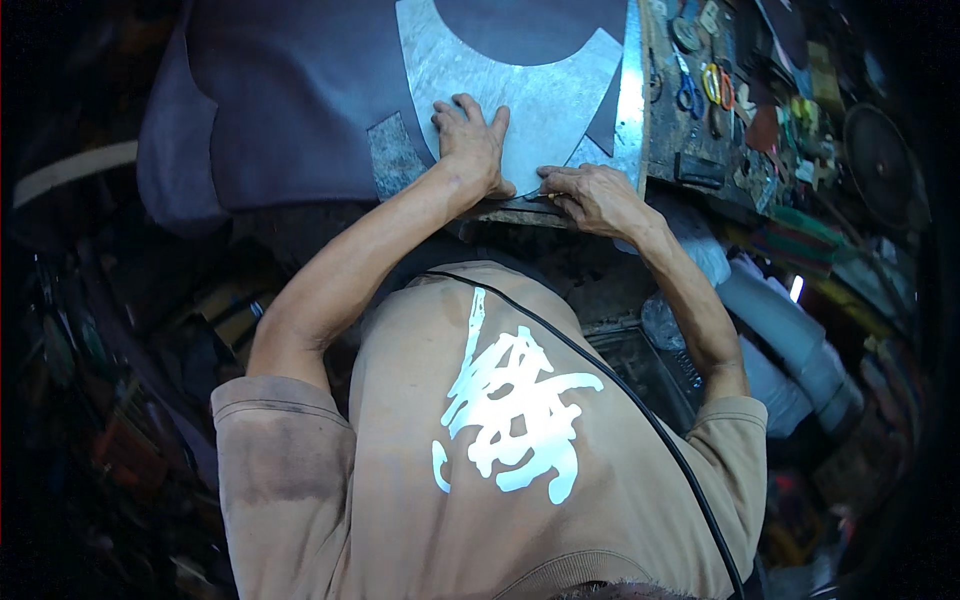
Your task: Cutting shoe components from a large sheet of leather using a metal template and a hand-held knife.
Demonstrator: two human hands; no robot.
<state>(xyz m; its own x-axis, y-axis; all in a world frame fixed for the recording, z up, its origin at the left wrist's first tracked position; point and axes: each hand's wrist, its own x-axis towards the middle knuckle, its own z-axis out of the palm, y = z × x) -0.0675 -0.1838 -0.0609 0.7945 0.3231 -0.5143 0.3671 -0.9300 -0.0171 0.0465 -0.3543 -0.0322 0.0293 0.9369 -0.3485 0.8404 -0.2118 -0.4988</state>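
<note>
A pale grey crescent-shaped template [540, 100] lies flat on dark brown leather [300, 100] at the bench's near edge. Across its left part rests my left hand [470, 145], fingers spread and pressing down, the thumb toward the near edge. My right hand [597, 197] is closed round a slim knife [540, 194], much of it hidden by the fingers. Its thin tip points left, at the template's near end. Beneath, a shiny metal-like sheet [630, 110] shows along the right side, and a speckled grey patch [396, 155] shows through a gap in the leather.
Blue-handled scissors [688, 95] and yellow-and-orange-handled scissors [716, 85] lie on the cluttered worktop at right, near a black block [699, 170]. A dark round disc [880, 165] stands farther right. Plastic-wrapped rolls [775, 310] sit below the bench. A black cable [610, 370] runs over my shirt.
</note>
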